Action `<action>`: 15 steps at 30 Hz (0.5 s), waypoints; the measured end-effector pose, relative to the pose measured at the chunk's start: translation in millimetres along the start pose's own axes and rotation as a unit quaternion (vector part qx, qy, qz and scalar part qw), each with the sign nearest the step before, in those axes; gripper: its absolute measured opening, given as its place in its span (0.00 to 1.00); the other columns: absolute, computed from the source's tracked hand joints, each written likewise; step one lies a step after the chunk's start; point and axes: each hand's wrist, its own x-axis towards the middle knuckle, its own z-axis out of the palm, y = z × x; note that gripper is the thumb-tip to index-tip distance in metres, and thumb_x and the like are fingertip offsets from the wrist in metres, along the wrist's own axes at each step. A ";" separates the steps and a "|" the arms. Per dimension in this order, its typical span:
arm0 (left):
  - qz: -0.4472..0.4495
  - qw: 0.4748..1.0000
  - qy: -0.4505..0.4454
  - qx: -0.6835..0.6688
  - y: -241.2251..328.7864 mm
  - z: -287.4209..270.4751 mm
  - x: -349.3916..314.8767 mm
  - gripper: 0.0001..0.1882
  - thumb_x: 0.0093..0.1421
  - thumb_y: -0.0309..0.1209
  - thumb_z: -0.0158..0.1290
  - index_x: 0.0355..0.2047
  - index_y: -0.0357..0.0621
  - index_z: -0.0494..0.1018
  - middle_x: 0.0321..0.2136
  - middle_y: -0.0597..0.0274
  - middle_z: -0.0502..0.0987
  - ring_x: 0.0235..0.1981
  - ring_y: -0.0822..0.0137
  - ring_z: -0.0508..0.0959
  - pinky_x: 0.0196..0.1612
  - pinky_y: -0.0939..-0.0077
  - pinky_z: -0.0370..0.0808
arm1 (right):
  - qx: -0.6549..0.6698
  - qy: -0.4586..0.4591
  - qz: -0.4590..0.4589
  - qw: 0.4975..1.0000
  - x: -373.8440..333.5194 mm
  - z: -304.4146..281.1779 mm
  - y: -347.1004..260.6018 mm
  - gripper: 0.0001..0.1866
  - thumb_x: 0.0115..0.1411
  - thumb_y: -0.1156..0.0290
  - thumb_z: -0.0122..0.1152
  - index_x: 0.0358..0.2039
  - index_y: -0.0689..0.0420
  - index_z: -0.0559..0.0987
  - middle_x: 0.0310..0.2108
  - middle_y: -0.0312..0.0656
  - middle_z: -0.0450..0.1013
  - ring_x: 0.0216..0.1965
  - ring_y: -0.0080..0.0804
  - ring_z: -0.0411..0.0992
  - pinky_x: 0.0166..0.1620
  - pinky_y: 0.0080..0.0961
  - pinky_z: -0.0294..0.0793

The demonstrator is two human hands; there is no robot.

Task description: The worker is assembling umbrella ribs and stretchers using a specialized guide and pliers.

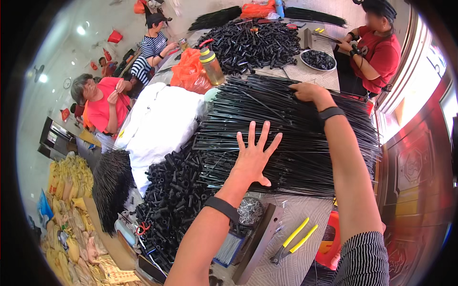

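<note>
Hiding parts of black rods (301,138), both hands (253,157); right grip unclear

Black left wristband (222,208); black right wristband (331,113); black-and-white striped sleeve (361,260).

Room surrounds the pliers (295,233), the bar (258,245) blocking leftward.

Left hand (253,159): open, back facing up
Left fingers (263,133): spread wide, pointing forward
Left thumb (264,181): out to the right
Left forearm (202,243): bare, slanting forward and rightward
Right hand (311,92): farther forward than the left, turned leftward
Right fingers (298,87): curled downward, tips hidden
Right forearm (352,167): stretched forward, slanting leftward
</note>
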 end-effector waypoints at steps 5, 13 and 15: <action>0.005 1.000 0.023 -0.004 -3.2 -2.3 4.2 0.70 0.20 0.53 0.67 0.61 0.58 0.35 0.60 0.46 0.29 0.59 0.37 0.34 0.52 0.32 0.46 | 0.017 0.070 -0.023 0.997 2.0 -12.4 -22.8 0.20 0.56 0.68 0.42 0.50 0.56 0.66 0.48 0.50 0.66 0.50 0.44 0.63 0.52 0.32 0.61; 0.029 0.998 0.041 -0.037 -5.6 -1.3 -6.4 0.69 0.19 0.52 0.66 0.61 0.62 0.36 0.61 0.46 0.32 0.59 0.36 0.37 0.53 0.33 0.44 | 0.030 0.153 -0.131 0.979 -81.3 -65.1 -34.2 0.15 0.55 0.73 0.45 0.42 0.64 0.71 0.37 0.54 0.71 0.40 0.45 0.70 0.42 0.32 0.68; 0.043 0.992 0.110 -0.033 -7.7 -2.3 -9.3 0.67 0.19 0.51 0.65 0.61 0.60 0.39 0.60 0.44 0.36 0.59 0.36 0.41 0.53 0.34 0.44 | 0.035 0.197 -0.221 0.954 -113.2 -77.5 -30.3 0.14 0.56 0.75 0.46 0.42 0.65 0.71 0.36 0.52 0.72 0.38 0.40 0.72 0.40 0.28 0.69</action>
